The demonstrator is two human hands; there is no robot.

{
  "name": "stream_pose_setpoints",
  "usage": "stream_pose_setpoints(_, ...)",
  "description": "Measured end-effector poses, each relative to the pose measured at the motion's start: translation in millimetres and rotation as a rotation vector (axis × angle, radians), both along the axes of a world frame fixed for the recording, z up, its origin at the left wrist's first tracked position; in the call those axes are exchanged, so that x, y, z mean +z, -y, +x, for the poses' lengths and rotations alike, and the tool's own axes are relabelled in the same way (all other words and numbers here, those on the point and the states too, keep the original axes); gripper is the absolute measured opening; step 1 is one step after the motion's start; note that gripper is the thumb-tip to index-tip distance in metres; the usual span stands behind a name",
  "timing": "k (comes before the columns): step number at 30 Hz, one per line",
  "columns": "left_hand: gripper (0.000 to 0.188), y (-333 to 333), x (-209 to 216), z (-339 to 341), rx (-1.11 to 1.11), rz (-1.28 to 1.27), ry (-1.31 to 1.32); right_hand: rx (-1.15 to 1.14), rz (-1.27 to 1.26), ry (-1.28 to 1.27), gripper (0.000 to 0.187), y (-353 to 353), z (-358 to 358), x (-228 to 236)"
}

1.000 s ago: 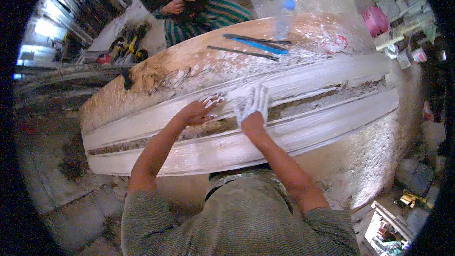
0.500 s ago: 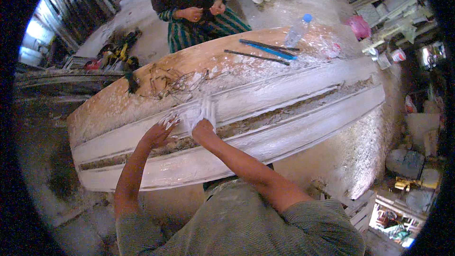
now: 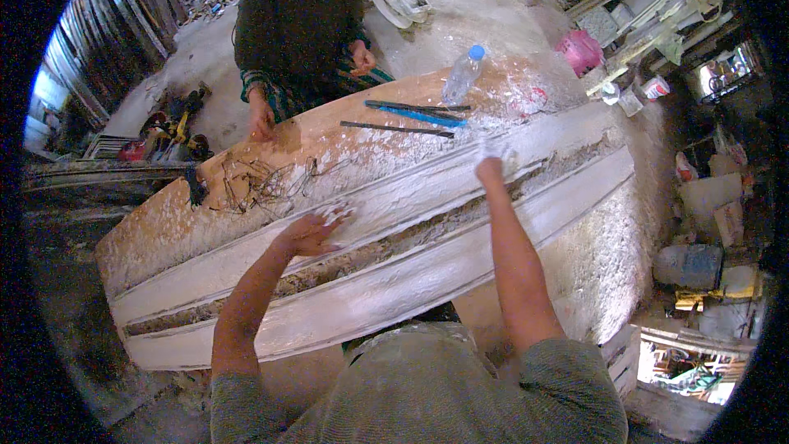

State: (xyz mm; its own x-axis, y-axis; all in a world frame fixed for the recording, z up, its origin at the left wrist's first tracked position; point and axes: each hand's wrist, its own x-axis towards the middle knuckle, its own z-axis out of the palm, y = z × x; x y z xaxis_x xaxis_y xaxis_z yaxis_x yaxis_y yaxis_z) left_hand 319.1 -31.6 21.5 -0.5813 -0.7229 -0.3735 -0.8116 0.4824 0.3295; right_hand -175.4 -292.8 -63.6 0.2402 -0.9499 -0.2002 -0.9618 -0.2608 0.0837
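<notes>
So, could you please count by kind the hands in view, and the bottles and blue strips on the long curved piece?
Wearer's left hand and right hand: 2
Co-worker's hands: 2
Bottle: 1
Blue strip: 1
Total: 6

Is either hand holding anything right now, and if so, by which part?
The left hand, smeared white, shows no held object; the right hand is too blurred to tell.
</notes>
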Motion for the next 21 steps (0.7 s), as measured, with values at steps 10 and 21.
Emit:
stream_pose_setpoints(10,0.084,185,-32,-278,0.004,-0.382,-0.575,-0.175,-0.120,0.065,0.043,43,-174,-79)
stream_pose_setpoints(21,0.078,153,1,-218,-0.163,0.058,-0.348,0.009,-0.078,-0.060,0.052,-57,6,38)
